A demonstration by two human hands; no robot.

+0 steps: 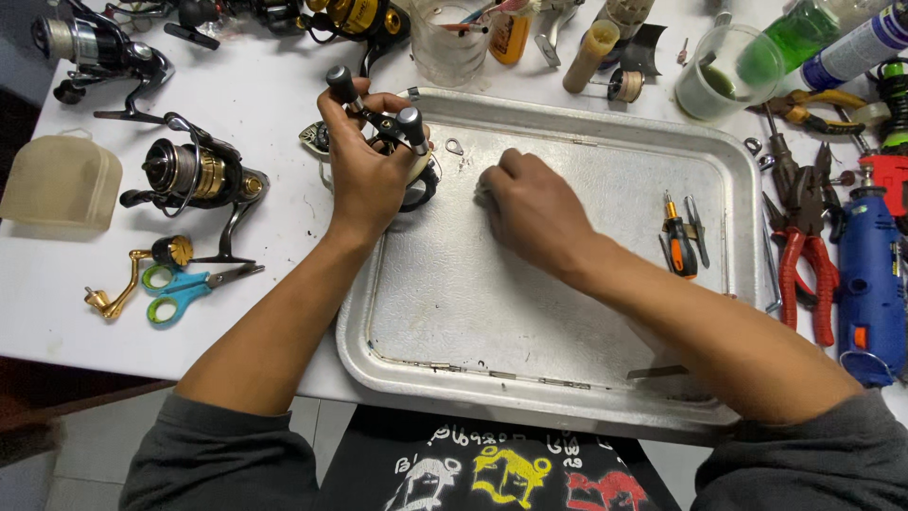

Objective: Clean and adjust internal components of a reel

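White counter [284, 85] runs under everything, and its left part is crowded. At the far left edge you have a pale tan plastic cover [59, 180], rounded and matte. Just right of it stands a black and gold spinning reel [194, 180], glossy metal with a curved foot, and below that lie a gold crank handle [118, 284] and scissors [184, 289] with blue and green loops, close to the near edge of the counter.

Your left hand [364, 175] is closed around a dark fishing reel [402, 161] at the upper left rim of the tray, fingers wrapped over its body, with two black knobbed handle ends sticking up above your knuckles. The reel sits partly over the tray rim, partly over the counter.

The aluminium tray [454, 322] is wide, shallow and dull silver, with rounded corners and a rolled rim; most of its floor is bare, giving you open room toward its near edge. Your right hand [534, 213] rests palm down on the tray floor, fingers curled toward the reel; you cannot tell whether it pinches anything.

Near the tray's right wall lies an orange-handled screwdriver [679, 246]. Beyond the rim, red-handled pliers [804, 265] and a blue rotary tool [870, 274] lie close together by the counter's right edge.
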